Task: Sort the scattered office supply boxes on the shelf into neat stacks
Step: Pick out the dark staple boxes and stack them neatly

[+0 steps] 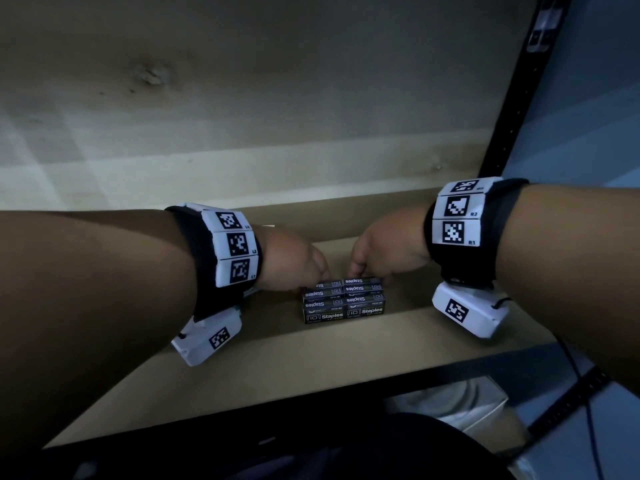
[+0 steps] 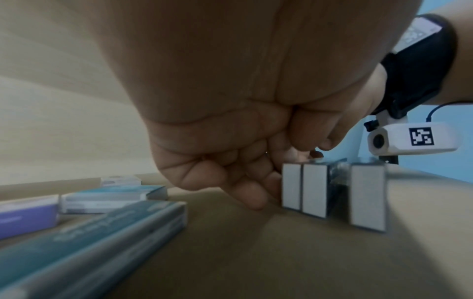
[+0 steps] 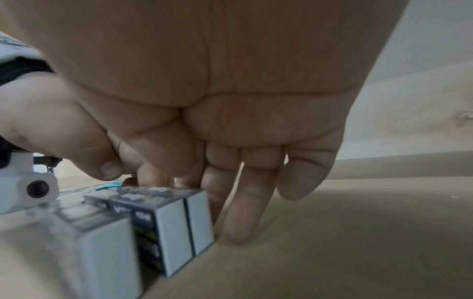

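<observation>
Shelf: brown board under a pale wooden back wall, with a black upright post at the right.
Loose boxes: on my left-wrist view, teal and purple flat cartons lie scattered at odd angles, left of the left hand; the head view hides them behind the forearm.
Staples boxes: a block of small dark staples boxes sits mid-shelf, between both hands, in two columns side by side, long axes running left to right.
Left hand: my left hand has fingers curled down against the far left end of the block; I judge it pressing, not lifting.
Right hand: my right hand is equally close, fingers straight down behind the far right box, thumb reaching over the top.
Key relation: the block lies nearer to me than both sets of fingertips, so I judge a pull toward me would square it.
Gap: the wrist views show the nearest row standing slightly apart from the rest.
Unclear: how many layers the block has; whether the right thumb touches.
</observation>
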